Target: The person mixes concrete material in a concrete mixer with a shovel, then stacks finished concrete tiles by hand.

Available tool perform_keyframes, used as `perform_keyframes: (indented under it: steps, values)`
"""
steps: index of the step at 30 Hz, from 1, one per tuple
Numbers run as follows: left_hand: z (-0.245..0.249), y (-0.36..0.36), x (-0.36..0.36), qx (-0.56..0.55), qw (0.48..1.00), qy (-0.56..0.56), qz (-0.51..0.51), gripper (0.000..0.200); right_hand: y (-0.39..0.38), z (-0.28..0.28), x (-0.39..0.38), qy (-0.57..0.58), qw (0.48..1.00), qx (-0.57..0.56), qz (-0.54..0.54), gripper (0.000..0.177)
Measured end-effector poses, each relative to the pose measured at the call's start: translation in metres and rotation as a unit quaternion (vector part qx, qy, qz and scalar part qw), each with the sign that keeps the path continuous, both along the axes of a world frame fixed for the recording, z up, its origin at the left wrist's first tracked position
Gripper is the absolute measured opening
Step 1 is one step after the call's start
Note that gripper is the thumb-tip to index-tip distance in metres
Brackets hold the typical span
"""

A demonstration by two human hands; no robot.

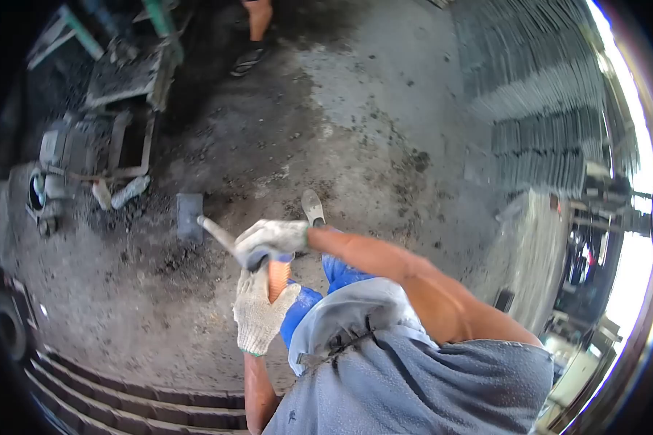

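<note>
My right hand (277, 236), in a dirty white knit glove, is closed on the upper part of a pale shaft (221, 235) with a dark, blurred end. The shaft slants down toward a flat grey rectangular blade (189, 206) at floor level; together they look like a square shovel. Just below is my left hand (257, 312), also gloved, its fingers by the shaft's dark end. Between its thumb and fingers shows an orange ribbed thing (278, 277), partly hidden, whose kind I cannot make out.
Dark crumbs of material litter the concrete floor (384, 188). Machinery with a metal frame (134, 145) and bottles (129, 193) stands at left. Tall stacks of grey sheets (537, 138) rise at right. Another person's leg (259, 20) shows at the top. Step-like ledges (145, 406) lie at lower left.
</note>
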State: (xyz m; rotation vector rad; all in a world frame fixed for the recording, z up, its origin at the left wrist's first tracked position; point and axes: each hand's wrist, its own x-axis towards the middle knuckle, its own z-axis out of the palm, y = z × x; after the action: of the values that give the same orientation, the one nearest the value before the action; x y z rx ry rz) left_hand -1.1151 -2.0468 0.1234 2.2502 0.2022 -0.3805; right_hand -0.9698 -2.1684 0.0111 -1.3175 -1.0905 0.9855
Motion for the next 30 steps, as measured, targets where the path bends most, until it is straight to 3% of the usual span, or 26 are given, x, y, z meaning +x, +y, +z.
perform_keyframes:
  steps: [1, 2, 3, 4, 5, 7, 10, 12, 15, 16, 18, 19, 20, 21, 23, 24, 25, 26, 27, 29, 30]
  values:
    - [0.001, 0.000, 0.000, -0.001, 1.000, -0.003, -0.021, 0.058, 0.003, -0.012, -0.023, 0.011, 0.996, 0.003, -0.089, 0.030]
    - [0.000, 0.003, -0.001, -0.015, 0.999, 0.038, -0.029, 0.056, 0.004, -0.015, -0.035, 0.188, 0.971, -0.068, -0.133, 0.027]
    - [0.001, 0.003, 0.001, -0.027, 0.996, 0.080, -0.036, 0.054, 0.002, -0.018, -0.044, 0.362, 0.907, -0.130, -0.170, 0.027]
    - [0.005, -0.003, 0.007, -0.165, 0.967, 0.184, 0.061, 0.043, -0.003, -0.027, -0.053, 0.365, 0.904, -0.123, -0.187, 0.027]
    - [0.003, -0.008, 0.013, -0.160, 0.968, 0.186, 0.046, 0.043, -0.009, -0.036, -0.060, 0.351, 0.903, -0.092, -0.231, 0.035]
    - [0.012, -0.028, 0.037, -0.189, 0.968, 0.108, 0.126, 0.034, -0.027, -0.029, -0.052, 0.335, 0.898, -0.050, -0.282, 0.043]
    - [0.057, -0.068, 0.077, -0.245, 0.951, 0.089, 0.163, 0.028, -0.071, -0.009, -0.042, 0.522, 0.761, -0.211, -0.323, 0.048]
    - [0.086, -0.111, 0.096, -0.249, 0.957, 0.064, 0.134, 0.028, -0.093, -0.033, -0.052, 0.502, 0.787, -0.127, -0.336, 0.049]
    - [0.099, -0.182, 0.100, -0.194, 0.981, -0.008, 0.006, 0.032, -0.116, -0.028, -0.029, 0.715, 0.588, 0.159, -0.342, 0.037]
    - [0.111, -0.212, 0.101, -0.249, 0.968, 0.005, 0.025, 0.034, -0.146, -0.030, -0.017, 0.728, 0.580, 0.127, -0.343, 0.030]
    - [0.107, -0.252, 0.102, -0.249, 0.967, 0.055, 0.013, 0.043, -0.206, -0.033, 0.009, 0.754, 0.558, 0.064, -0.341, 0.019]
    - [0.106, -0.273, 0.105, -0.264, 0.963, 0.057, -0.003, 0.045, -0.237, -0.049, 0.018, 0.699, 0.586, 0.024, -0.410, 0.019]
    - [0.095, -0.289, 0.103, -0.263, 0.961, 0.081, -0.033, 0.047, -0.269, -0.045, 0.036, 0.688, 0.609, -0.036, -0.394, 0.019]
    - [0.085, -0.304, 0.103, -0.266, 0.956, 0.107, -0.070, 0.048, -0.305, -0.039, 0.040, 0.632, 0.664, 0.047, -0.396, 0.017]
    - [0.081, -0.330, 0.113, -0.300, 0.938, 0.127, -0.119, 0.043, -0.366, -0.059, 0.063, 0.493, 0.750, -0.101, -0.429, 0.018]
    - [0.065, -0.335, 0.115, -0.219, 0.953, -0.020, -0.207, 0.039, -0.399, -0.066, 0.079, 0.284, 0.813, -0.312, -0.401, 0.025]
    - [0.055, -0.338, 0.121, -0.131, 0.934, -0.170, -0.287, 0.037, -0.428, -0.058, 0.080, 0.213, 0.821, -0.355, -0.392, 0.037]
    - [0.054, -0.339, 0.124, -0.135, 0.952, -0.092, -0.258, 0.033, -0.457, -0.049, 0.082, 0.143, 0.822, -0.399, -0.382, 0.051]
    - [0.052, -0.336, 0.125, -0.092, 0.968, -0.052, -0.228, 0.033, -0.482, -0.061, 0.077, 0.126, 0.781, -0.403, -0.460, 0.062]
    - [0.010, -0.315, 0.114, -0.076, 0.982, 0.070, -0.157, 0.034, -0.530, -0.055, 0.069, 0.122, 0.742, -0.411, -0.516, 0.061]
    - [-0.008, -0.304, 0.115, -0.068, 0.981, 0.120, -0.139, 0.035, -0.539, -0.019, 0.071, 0.196, 0.715, -0.396, -0.542, 0.055]
